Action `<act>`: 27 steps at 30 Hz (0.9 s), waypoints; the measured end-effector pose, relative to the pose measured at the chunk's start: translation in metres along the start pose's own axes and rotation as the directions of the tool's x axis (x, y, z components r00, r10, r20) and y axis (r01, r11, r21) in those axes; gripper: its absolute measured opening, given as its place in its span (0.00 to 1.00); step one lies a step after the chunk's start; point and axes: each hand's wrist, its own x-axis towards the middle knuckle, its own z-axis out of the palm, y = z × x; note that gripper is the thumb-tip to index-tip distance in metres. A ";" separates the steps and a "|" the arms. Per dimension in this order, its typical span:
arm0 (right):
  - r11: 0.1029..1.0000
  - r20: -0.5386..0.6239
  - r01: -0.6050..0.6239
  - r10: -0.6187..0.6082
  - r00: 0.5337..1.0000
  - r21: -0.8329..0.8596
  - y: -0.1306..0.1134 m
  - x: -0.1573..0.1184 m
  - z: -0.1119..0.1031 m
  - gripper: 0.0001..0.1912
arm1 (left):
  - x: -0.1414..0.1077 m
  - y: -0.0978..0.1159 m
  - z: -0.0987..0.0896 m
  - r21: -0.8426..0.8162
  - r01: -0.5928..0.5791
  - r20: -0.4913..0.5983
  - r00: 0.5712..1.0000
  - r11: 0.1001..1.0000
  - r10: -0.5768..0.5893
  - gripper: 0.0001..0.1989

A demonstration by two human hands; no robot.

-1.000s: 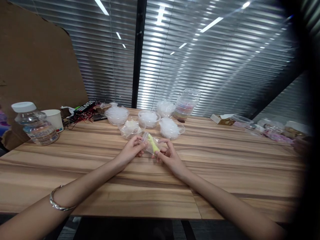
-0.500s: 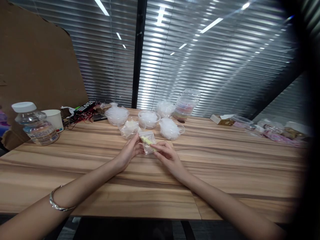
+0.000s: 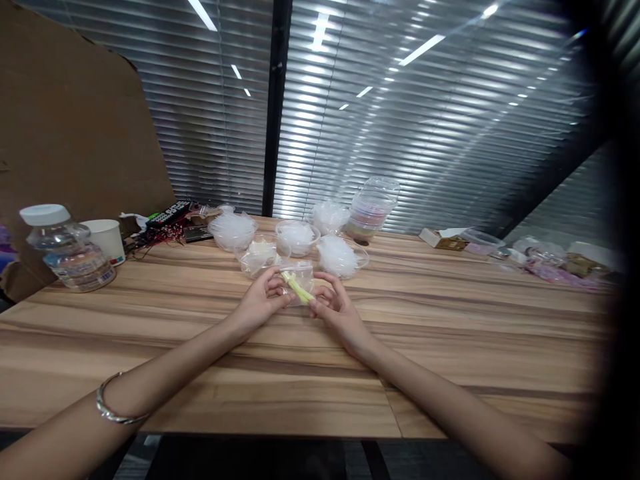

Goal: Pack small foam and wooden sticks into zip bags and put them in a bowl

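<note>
A small clear zip bag (image 3: pixel 303 272) with yellow-green strips (image 3: pixel 299 288) in it is held up over the table, between both hands. My left hand (image 3: pixel 260 299) grips its left edge, thumb in front and fingers behind. On the other side, my right hand (image 3: pixel 341 312) pinches the lower right corner, its index finger up along the bag's right edge. Just beyond the bag lies a clear container with pale pieces (image 3: pixel 261 256). Behind it stand several clear round bowls of whitish material, one of them a bowl (image 3: pixel 337 257) at the right.
At the left are a clear bottle with a white lid (image 3: pixel 70 250), a paper cup (image 3: pixel 106 241), and a remote (image 3: pixel 171 213) among tangled wires. A large clear plastic jar (image 3: pixel 371 210) stands at the back. An opened small box (image 3: pixel 444 239) and plastic packages (image 3: pixel 545 257) lie right.
My right fingers have moved from the bag's front to its right edge and lower corner. The bag is now spread flatter between both hands, with the yellow-green strips more visible.
</note>
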 end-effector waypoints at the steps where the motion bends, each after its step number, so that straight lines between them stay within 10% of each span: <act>1: 0.999 0.007 -0.030 0.030 1.000 0.014 0.000 0.001 -0.001 0.22 | 0.000 0.001 0.000 0.010 -0.006 -0.006 1.000 1.000 0.006 0.31; 14: 0.949 -0.007 -0.206 0.214 0.977 0.240 -0.006 0.001 0.001 0.12 | -0.004 0.008 0.004 -0.017 -0.099 -0.005 0.995 0.995 0.099 0.31; 20: 0.994 -0.072 -0.106 0.108 0.992 0.020 -0.002 0.002 -0.001 0.11 | 0.000 0.003 0.001 0.138 -0.160 0.040 0.987 0.977 0.156 0.17; 27: 0.986 -0.225 -0.114 0.140 0.964 0.121 0.006 0.006 -0.018 0.15 | -0.010 0.022 -0.003 0.613 -0.457 0.111 0.857 0.644 0.503 0.11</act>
